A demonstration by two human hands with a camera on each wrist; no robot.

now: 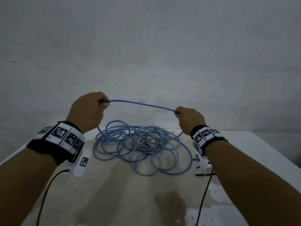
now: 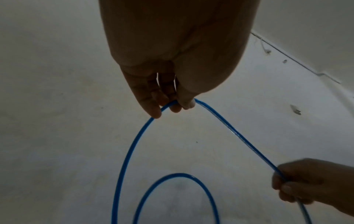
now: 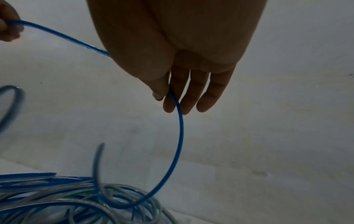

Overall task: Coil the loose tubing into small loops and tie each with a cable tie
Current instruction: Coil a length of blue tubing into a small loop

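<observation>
A stretch of blue tubing (image 1: 141, 104) arches in the air between my two hands above the table. My left hand (image 1: 103, 103) pinches one end of that stretch, thumb against fingers (image 2: 153, 112). My right hand (image 1: 177, 112) pinches the other end between thumb and index finger (image 3: 168, 106). From each hand the tubing drops to a loose tangle of blue and clear tubing (image 1: 141, 147) on the table; the same tangle (image 3: 76, 197) shows in the right wrist view. Black cable ties (image 1: 204, 174) lie on the table under my right wrist.
The table (image 1: 130, 193) is pale and stained, with its far edge close to a grey wall (image 1: 146, 46). Black camera leads (image 1: 47, 193) hang from both wrists over the near part of the table.
</observation>
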